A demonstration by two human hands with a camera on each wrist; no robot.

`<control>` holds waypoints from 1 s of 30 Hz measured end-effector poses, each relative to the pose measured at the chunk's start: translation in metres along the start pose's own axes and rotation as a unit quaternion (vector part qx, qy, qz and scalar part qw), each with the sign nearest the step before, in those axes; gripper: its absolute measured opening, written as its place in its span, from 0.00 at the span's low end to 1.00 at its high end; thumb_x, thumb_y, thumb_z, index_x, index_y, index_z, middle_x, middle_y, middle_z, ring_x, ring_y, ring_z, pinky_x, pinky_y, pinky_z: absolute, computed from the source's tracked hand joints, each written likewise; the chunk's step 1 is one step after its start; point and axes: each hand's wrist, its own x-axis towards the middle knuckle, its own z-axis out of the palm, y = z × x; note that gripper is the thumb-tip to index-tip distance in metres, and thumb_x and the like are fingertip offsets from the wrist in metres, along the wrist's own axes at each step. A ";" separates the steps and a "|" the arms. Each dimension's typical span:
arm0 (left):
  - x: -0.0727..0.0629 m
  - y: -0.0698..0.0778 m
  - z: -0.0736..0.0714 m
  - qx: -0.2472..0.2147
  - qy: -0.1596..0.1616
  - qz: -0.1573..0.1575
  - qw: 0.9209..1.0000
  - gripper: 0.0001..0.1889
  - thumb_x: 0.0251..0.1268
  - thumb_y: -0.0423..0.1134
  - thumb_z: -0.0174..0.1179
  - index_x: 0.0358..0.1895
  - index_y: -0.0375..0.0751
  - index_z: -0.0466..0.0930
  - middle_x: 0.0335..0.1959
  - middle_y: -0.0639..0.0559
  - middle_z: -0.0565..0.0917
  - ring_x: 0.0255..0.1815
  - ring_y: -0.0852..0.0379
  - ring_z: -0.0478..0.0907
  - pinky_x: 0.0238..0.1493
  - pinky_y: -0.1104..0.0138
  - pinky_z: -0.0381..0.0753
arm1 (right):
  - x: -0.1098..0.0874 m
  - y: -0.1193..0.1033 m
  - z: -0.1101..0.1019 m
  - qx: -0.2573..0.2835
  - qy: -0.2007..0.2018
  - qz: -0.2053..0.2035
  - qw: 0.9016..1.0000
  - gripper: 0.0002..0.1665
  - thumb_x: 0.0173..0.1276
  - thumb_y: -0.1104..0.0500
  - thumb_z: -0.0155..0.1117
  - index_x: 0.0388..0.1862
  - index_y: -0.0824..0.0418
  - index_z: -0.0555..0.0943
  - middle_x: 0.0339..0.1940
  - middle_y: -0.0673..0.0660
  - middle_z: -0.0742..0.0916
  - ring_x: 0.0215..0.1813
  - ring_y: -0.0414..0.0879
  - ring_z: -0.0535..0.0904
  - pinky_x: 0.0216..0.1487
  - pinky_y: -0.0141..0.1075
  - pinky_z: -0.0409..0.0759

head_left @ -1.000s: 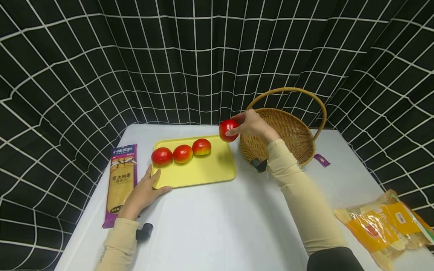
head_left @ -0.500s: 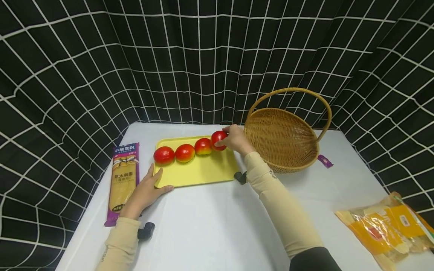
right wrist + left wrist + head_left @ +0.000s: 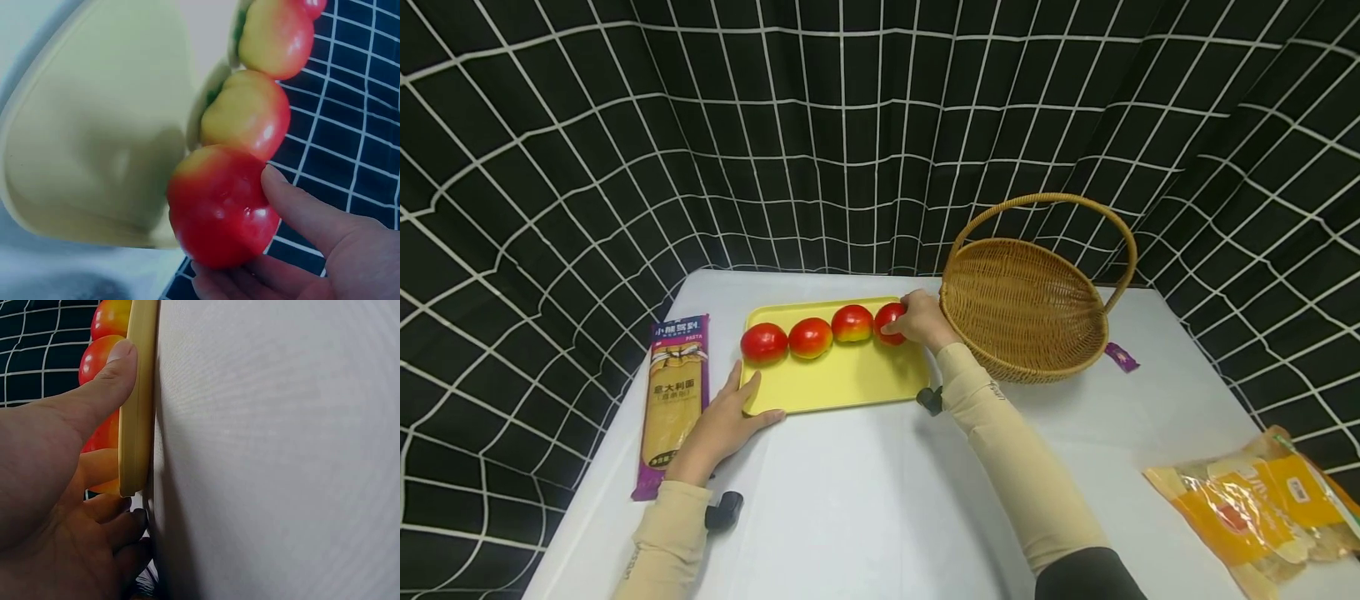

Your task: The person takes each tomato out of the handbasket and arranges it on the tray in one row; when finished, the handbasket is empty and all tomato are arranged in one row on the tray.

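Note:
Several glossy red-and-yellow fruits, one of them at the left end (image 3: 764, 343), stand in a row along the back of a yellow tray (image 3: 835, 387). My right hand (image 3: 925, 321) grips the rightmost fruit (image 3: 222, 206), thumb on one side and fingers on the other. That fruit is at the row's right end, close against its neighbour (image 3: 247, 115). At the tray's near left corner, my left hand (image 3: 726, 423) holds the rim, its thumb (image 3: 115, 375) along the front edge and its fingers round the left side.
A wicker basket (image 3: 1022, 308) with a tall handle stands tilted right of the tray. A pasta packet (image 3: 673, 400) lies to the left, beside my left hand. A small purple wrapper (image 3: 1122, 357) and an orange-and-clear bag (image 3: 1255, 504) lie on the right.
My right hand has brought its fruit left from beside the basket and down to the tray, then slightly right at the row's end. The left hand stays at the tray corner.

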 end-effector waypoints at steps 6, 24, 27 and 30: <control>0.000 -0.001 0.001 0.000 0.001 0.002 1.000 0.52 0.71 0.63 0.66 0.86 0.40 0.50 0.89 0.36 0.35 0.87 0.24 0.43 0.79 0.28 0.54 | 0.004 0.007 0.003 -0.005 -0.027 0.005 1.000 0.40 0.70 0.56 0.75 0.75 0.72 0.73 0.70 0.70 0.82 0.68 0.59 0.81 0.75 0.47 0.79; -0.001 0.004 0.001 -0.001 -0.001 -0.004 1.000 0.52 0.71 0.64 0.65 0.87 0.42 0.50 0.89 0.37 0.35 0.87 0.25 0.42 0.79 0.28 0.54 | 0.005 0.018 0.006 0.034 -0.065 0.010 0.997 0.42 0.78 0.54 0.66 0.81 0.73 0.63 0.77 0.70 0.74 0.76 0.61 0.73 0.81 0.49 0.72; -0.001 0.003 0.001 -0.001 -0.001 -0.006 1.000 0.52 0.71 0.64 0.65 0.87 0.42 0.50 0.89 0.37 0.35 0.87 0.25 0.42 0.79 0.28 0.54 | 0.006 0.018 0.006 0.040 -0.065 0.008 0.997 0.42 0.77 0.53 0.66 0.81 0.72 0.64 0.75 0.69 0.76 0.74 0.61 0.75 0.79 0.49 0.74; -0.001 0.002 0.001 -0.001 -0.001 -0.007 1.000 0.52 0.71 0.64 0.65 0.87 0.42 0.50 0.89 0.37 0.35 0.87 0.25 0.42 0.79 0.28 0.53 | 0.007 0.019 0.006 0.035 -0.060 0.011 0.998 0.44 0.77 0.52 0.67 0.82 0.71 0.63 0.77 0.69 0.75 0.75 0.60 0.74 0.80 0.49 0.73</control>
